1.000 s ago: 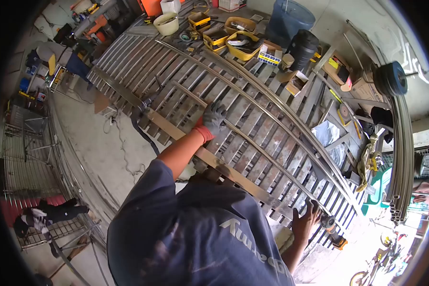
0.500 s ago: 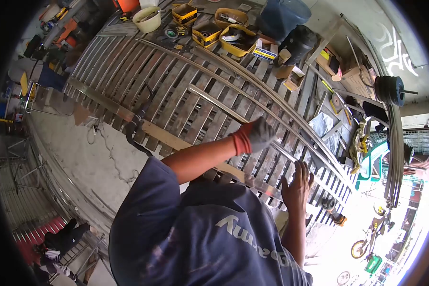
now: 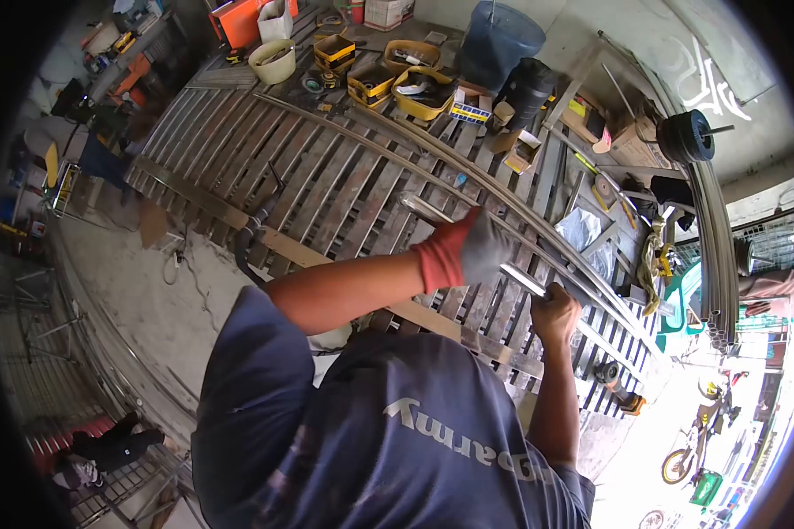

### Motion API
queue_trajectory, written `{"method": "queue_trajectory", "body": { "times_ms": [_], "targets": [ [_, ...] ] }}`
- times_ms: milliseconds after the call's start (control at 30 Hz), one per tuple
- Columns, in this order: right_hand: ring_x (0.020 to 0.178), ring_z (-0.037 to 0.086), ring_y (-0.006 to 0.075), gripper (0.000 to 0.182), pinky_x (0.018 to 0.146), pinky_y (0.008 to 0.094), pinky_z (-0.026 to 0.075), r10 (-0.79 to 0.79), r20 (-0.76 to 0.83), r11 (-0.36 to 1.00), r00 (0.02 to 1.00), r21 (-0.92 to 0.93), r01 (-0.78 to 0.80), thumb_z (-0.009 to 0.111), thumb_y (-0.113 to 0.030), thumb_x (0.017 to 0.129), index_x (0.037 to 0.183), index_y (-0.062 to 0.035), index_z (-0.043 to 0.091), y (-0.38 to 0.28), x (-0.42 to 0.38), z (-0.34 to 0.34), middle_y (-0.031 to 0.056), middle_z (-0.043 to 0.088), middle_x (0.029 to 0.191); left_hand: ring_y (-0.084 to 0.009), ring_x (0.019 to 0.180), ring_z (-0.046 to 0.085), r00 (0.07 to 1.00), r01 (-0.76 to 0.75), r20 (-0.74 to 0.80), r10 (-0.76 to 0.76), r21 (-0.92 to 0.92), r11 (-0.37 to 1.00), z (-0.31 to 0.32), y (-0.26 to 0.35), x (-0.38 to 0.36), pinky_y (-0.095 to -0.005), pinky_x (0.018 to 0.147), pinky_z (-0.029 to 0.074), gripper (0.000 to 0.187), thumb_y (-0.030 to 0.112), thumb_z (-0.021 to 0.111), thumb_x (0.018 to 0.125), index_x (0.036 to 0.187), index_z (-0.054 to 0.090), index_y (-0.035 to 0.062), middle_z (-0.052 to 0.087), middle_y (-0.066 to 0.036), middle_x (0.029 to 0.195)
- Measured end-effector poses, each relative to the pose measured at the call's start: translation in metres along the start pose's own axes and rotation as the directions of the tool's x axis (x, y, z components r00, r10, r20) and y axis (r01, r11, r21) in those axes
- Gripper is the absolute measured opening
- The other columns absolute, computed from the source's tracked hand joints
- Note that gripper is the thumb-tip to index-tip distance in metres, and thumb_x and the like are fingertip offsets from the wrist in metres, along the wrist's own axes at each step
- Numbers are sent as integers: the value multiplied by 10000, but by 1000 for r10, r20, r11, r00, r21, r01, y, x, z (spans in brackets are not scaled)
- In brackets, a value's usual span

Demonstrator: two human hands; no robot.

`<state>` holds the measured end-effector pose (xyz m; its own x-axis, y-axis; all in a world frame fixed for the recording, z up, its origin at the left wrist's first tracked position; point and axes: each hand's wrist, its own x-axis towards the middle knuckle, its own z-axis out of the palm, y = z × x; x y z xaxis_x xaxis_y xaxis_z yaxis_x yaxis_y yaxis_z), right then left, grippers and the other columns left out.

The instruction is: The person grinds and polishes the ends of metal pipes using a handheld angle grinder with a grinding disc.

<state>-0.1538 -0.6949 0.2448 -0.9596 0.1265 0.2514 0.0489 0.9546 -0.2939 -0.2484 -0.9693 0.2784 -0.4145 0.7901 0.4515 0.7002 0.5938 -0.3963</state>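
A shiny metal tube (image 3: 525,279) lies diagonally over the slatted metal bench (image 3: 295,251). My left hand (image 3: 488,251), in a grey glove with a red cuff, is closed round the middle of the tube; the glove hides part of it. Farther down the tube, my bare right hand (image 3: 554,313) has its fingers curled round it. The tube's upper end points up and left, away from my body. Long thin metal bars (image 3: 494,189) run beside it on the far side.
Yellow tool trays (image 3: 423,94), a pale bucket (image 3: 272,62) and a blue tub (image 3: 500,40) stand along the bench's back. An angle grinder (image 3: 620,388) lies at the right end. Black discs (image 3: 685,137) hang on a rod at the right. A black strap (image 3: 249,234) crosses the near edge.
My right hand was open beside the tube and is now closed on it. The tube's upper end has shifted down and right. The view has tilted slightly.
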Motion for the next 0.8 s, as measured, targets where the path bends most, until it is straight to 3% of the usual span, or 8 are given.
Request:
{"method": "queue_trajectory", "body": {
  "times_ms": [300, 367, 433, 500, 567, 633, 700, 800],
  "targets": [
    [660, 677, 435, 89, 614, 522, 530, -52, -19, 999, 998, -2, 52, 704, -104, 730, 704, -80, 622, 7, -4, -6, 177, 681, 708, -374, 765, 745, 918, 386, 37, -396, -320, 865, -47, -138, -121, -516, 688, 591, 60, 130, 728, 790, 848, 739, 122, 720, -121, 756],
    [655, 667, 448, 53, 625, 533, 526, -31, -46, 999, 998, -30, 30, 652, -87, 707, 692, -81, 602, 30, 0, -15, 186, 666, 690, -386, 785, 752, 675, 647, 389, -627, 97, 757, -17, -203, -227, -489, 723, 614, 203, 284, 669, 962, 877, 797, 152, 784, -173, 916],
    [663, 664, 456, 62, 637, 536, 524, 18, -10, 999, 1000, -49, -18, 661, -96, 709, 694, -83, 603, 44, 5, -28, 191, 652, 679, -356, 787, 766, 523, 776, 405, -750, 139, 616, -45, -209, -258, -474, 761, 625, 335, 383, 624, 1066, 977, 815, 123, 797, -151, 907],
    [672, 661, 459, 73, 649, 535, 524, -7, -34, 999, 999, -31, 6, 667, -100, 709, 692, -85, 597, 47, 9, -39, 192, 639, 670, -314, 924, 779, 403, 872, 384, -831, -438, 221, -33, -187, -273, -468, 901, 603, 462, 470, 561, 1108, 1185, 783, 73, 804, -151, 1072],
    [661, 646, 455, 87, 648, 523, 517, 11, -48, 999, 999, -35, -12, 674, -94, 706, 693, -85, 588, 47, 11, -44, 181, 621, 655, -302, 1137, 725, 297, 514, 486, -822, -807, -292, -36, -160, -272, -478, 1068, 527, 633, 563, 499, 1126, 1400, 670, 19, 733, -167, 1301],
    [643, 632, 446, 89, 636, 510, 512, 14, -53, 999, 998, -34, -16, 672, -83, 705, 695, -84, 583, 48, 13, -45, 172, 605, 642, -318, 1426, 602, 330, -111, 607, -723, -736, -668, -37, -118, -240, -503, 1263, 395, 862, 661, 439, 1120, 1623, 476, -38, 582, -199, 1594],
    [576, 604, 405, 95, 590, 471, 500, -12, -84, 1000, 996, -11, 11, 671, -56, 691, 682, -83, 581, 49, 12, -45, 150, 587, 612, -407, 1664, 233, 433, -553, 566, -702, -448, -703, -56, -85, -183, -569, 1380, 118, 1064, 787, 354, 1077, 1731, 220, -41, 234, -227, 1808],
    [562, 596, 399, 104, 583, 463, 499, -22, -95, 1000, 995, -2, 22, 683, -67, 679, 670, -80, 580, 48, 8, -44, 151, 585, 612, -442, 1661, 199, 544, -627, 530, -651, -259, -734, -50, -66, -153, -608, 1385, 40, 1097, 857, 370, 1022, 1729, 296, 21, 266, -170, 1805]
  ]
}}
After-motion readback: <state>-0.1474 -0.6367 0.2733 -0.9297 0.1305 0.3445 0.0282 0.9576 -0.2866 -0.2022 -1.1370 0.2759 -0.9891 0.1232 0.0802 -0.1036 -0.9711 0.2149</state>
